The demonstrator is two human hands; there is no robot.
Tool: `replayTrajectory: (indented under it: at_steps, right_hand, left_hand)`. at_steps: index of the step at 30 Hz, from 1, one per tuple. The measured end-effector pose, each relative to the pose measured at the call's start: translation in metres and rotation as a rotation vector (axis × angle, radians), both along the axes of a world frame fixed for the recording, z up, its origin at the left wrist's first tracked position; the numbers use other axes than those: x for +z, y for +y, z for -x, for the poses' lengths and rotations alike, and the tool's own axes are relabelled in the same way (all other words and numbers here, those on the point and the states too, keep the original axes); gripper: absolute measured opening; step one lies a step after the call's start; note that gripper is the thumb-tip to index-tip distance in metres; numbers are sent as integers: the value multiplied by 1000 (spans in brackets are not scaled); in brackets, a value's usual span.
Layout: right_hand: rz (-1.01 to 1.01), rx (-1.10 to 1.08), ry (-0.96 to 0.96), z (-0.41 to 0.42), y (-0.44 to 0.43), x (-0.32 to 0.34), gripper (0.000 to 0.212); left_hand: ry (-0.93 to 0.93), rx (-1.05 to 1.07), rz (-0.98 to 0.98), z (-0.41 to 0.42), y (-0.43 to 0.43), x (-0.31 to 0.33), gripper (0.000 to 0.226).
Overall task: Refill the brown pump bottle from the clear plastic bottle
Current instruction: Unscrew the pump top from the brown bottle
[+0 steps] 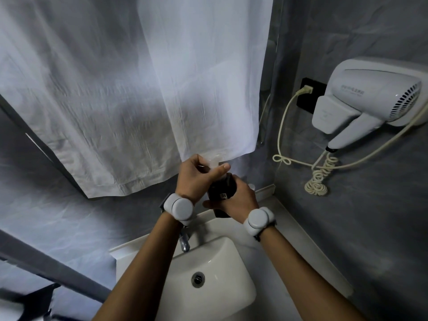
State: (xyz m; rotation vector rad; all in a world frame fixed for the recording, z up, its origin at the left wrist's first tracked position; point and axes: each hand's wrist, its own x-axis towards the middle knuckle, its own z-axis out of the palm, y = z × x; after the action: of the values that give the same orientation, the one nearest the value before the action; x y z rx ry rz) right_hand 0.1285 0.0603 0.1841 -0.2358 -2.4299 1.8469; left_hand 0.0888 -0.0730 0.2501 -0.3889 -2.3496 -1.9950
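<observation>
The brown pump bottle (221, 189) stands upright on the counter behind the sink, dark with a small white label. My right hand (238, 198) is wrapped around its body from the right. Just above its mouth, my left hand (196, 176) grips the clear plastic bottle (214, 162), which is tipped over the brown bottle's top. The clear bottle is pale and hard to make out against the white cloth behind it. Whether liquid is flowing cannot be seen. No pump head is visible.
A white basin (222, 258) with a round drain (198, 278) and a chrome faucet (184, 242) lies below my arms. A white cloth (129, 93) hangs over the mirror. On the right wall hang a hair dryer (370, 96) and its coiled cord (318, 179).
</observation>
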Motion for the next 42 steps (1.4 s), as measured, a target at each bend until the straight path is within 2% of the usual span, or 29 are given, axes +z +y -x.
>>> replayTrajectory:
  at_steps: [3,7,10,25,29,33,37,42]
  right_hand:
    - [12,-14,0,0,3,-2,63]
    - [31,-28,-7,-3,11,-1,62]
    - [30,-47,-4,-3,17,-6,61]
    - [-106,-121,-79,-4,52,-44,82]
    - [-64,-131,-101,-13,68,-60,90]
    - [-20,-179,-154,-19,81,-72,67]
    - [6,-207,-183,-22,94,-83,74]
    - [22,-220,-204,-25,109,-94,65]
  left_hand:
    - [16,-26,53,0,2,-1,62]
    - [-23,-166,41,4,1,-5,35]
    - [-1,-239,38,6,2,-8,24]
    - [89,-152,-38,9,37,-1,15]
    - [84,-168,-65,15,49,3,14]
    - [85,-189,-69,23,61,3,9]
    - [83,-180,-65,30,71,2,7]
    - [88,-165,-69,38,73,1,8]
